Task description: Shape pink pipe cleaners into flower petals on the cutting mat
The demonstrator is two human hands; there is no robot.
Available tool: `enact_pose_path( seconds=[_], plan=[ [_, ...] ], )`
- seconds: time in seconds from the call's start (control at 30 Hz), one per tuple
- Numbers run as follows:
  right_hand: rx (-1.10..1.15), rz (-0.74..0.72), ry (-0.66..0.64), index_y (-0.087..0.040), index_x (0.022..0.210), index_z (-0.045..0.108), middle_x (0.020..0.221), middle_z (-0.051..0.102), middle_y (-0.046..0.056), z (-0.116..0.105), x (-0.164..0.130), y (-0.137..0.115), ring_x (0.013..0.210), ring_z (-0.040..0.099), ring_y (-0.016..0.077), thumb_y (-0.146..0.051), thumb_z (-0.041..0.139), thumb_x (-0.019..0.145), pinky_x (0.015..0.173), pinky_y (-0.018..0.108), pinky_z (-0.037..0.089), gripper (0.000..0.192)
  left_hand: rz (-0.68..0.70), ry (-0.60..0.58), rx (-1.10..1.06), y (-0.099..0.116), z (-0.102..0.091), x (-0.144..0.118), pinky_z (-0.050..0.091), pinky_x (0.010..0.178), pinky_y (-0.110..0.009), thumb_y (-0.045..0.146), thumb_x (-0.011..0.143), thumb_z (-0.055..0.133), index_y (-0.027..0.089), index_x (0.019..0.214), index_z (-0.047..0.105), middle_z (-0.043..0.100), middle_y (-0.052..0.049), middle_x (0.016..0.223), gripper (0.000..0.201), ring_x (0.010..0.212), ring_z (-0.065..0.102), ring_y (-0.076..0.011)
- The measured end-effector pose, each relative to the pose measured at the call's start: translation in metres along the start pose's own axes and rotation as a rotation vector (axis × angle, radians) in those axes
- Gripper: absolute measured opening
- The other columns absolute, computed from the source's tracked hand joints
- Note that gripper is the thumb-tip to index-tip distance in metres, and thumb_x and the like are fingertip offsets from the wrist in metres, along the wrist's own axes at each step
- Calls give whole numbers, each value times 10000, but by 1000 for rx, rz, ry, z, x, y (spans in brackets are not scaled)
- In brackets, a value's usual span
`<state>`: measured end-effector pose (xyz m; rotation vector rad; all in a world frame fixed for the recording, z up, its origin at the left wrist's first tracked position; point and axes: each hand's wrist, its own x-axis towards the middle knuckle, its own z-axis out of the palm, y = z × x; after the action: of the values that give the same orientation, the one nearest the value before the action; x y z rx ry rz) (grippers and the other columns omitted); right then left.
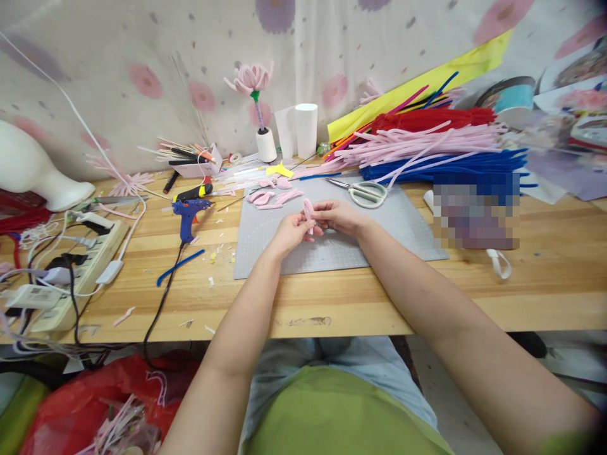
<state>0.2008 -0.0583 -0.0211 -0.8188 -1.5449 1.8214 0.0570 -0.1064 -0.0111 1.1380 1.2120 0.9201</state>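
Observation:
Between my two hands, above the grey cutting mat [398, 240], is a small pink petal bent from pipe cleaner [308, 208]. My left hand [291, 232] pinches its lower part from the left. Fingers of my right hand [337, 218] close on it from the right side. Several more pink pipe-cleaner petals [263, 199] lie on the mat just beyond my left hand. Scissors with pale green handles [367, 193] rest on the mat beyond my right hand.
A blue glue gun [186, 218] with its cord lies at left, near a power strip [78, 278]. Bundled pink [422, 144] and blue pipe cleaners [441, 167] are piled at back right. A pink flower [251, 81] stands in a white holder [266, 145].

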Motion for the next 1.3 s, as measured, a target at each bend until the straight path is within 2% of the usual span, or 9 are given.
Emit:
enact_pose_path(
  seconds=[0.13, 0.23, 0.43, 0.63, 0.8, 1.0, 1.17, 1.3],
  plan=[
    [83, 23, -125, -141, 926, 643, 681, 631, 9, -4, -2, -3, 503, 484, 65, -334, 708, 645, 460, 196, 338, 347, -6, -76, -53, 3, -3, -3, 509, 626, -269, 201, 713, 624, 101, 691, 584, 668, -60, 628, 109, 602, 624, -127],
    [92, 5, -177, -127, 912, 634, 674, 630, 15, -4, -2, -1, 527, 509, 73, -338, 698, 668, 484, 196, 364, 329, -14, -135, -111, 2, -6, -3, 518, 705, -314, 244, 677, 678, 89, 702, 601, 670, -59, 645, 174, 631, 632, -132],
    [54, -66, -98, -135, 775, 602, 626, 588, -8, 0, 0, 2, 523, 486, 65, -337, 693, 678, 486, 190, 369, 242, -103, -165, -227, 1, -10, -3, 522, 741, -302, 211, 718, 653, 84, 713, 602, 672, -57, 675, 137, 681, 651, -131],
    [66, -60, -71, -140, 768, 603, 663, 605, 2, 4, -2, -4, 583, 520, 83, -326, 717, 639, 519, 198, 395, 253, -162, -187, -306, 5, -11, -6, 515, 784, -312, 106, 767, 567, 76, 734, 621, 692, -86, 748, 70, 741, 670, -160],
    [140, -35, -11, -136, 773, 606, 652, 604, -12, 2, -4, -7, 550, 512, 68, -288, 742, 600, 496, 186, 382, 267, -176, -259, -424, 5, -14, -6, 514, 810, -289, 139, 830, 475, 83, 835, 656, 698, -113, 873, 190, 866, 661, -185],
    [194, -5, -28, -139, 789, 606, 662, 618, -10, 2, -6, -8, 588, 562, 85, -285, 752, 592, 524, 190, 406, 285, -306, -222, -555, 2, -13, -5, 535, 702, -183, 110, 843, 440, 72, 808, 651, 692, -93, 828, 217, 805, 667, -136],
    [212, -6, -73, -142, 771, 605, 642, 614, -17, 3, -6, -9, 573, 568, 87, -280, 759, 584, 509, 186, 399, 278, -406, -189, -657, 5, -9, -7, 546, 687, -193, 100, 844, 432, 71, 865, 635, 685, -82, 798, 207, 844, 663, -149],
    [217, -6, -97, -140, 766, 608, 627, 613, -16, 2, -3, -10, 573, 572, 88, -266, 757, 591, 538, 194, 415, 262, -424, -118, -755, 7, -5, -9, 550, 675, -202, 66, 827, 433, 75, 853, 628, 677, -55, 706, 197, 779, 670, -139]
  ],
)
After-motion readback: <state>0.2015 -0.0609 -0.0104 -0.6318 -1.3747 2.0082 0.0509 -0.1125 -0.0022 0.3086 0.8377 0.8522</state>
